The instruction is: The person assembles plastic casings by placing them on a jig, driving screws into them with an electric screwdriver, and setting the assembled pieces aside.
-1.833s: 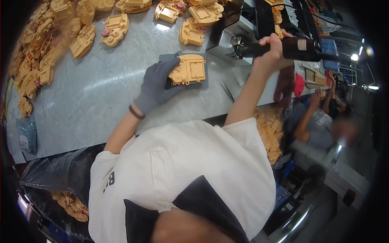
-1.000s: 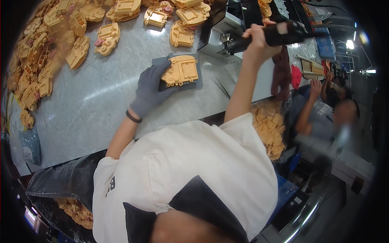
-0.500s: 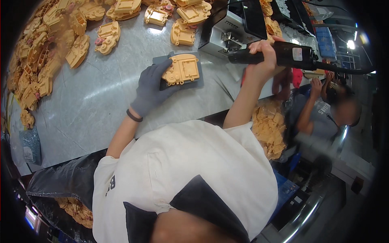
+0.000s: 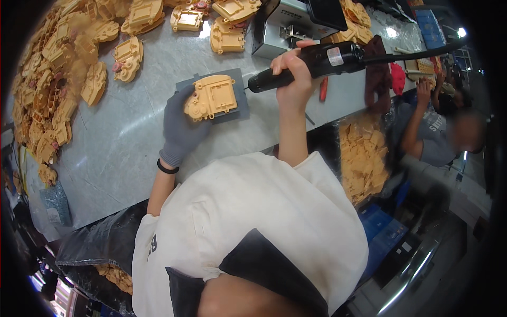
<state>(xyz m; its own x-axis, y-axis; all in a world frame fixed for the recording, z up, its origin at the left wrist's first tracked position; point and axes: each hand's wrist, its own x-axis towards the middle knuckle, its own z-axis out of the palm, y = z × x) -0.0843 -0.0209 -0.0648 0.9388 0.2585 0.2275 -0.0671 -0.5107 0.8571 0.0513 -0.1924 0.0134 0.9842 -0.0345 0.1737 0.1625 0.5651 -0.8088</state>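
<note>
Gloved in grey, my left hand (image 4: 182, 124) grips the left side of a yellow-orange plastic housing (image 4: 219, 95). Under that housing lies a flat dark grey pad (image 4: 242, 108) on the table. My bare right hand (image 4: 296, 74) is wrapped round a black electric screwdriver (image 4: 330, 59), its cable running off to the right. The tool lies nearly level, its nose pointing left. Its thin bit ends close to the right edge of the pad; whether it touches anything I cannot tell.
A large heap of similar housings (image 4: 58, 68) covers the table's left side, with several loose ones (image 4: 228, 36) along the back. A silver-and-black machine (image 4: 285, 26) stands behind my right hand. A red-handled tool (image 4: 323, 89) lies right of it. Another person (image 4: 430, 127) sits at far right.
My right hand has brought the screwdriver left and nearer to the housing. My left hand still holds the housing on the pad. The whole view has shifted slightly.
</note>
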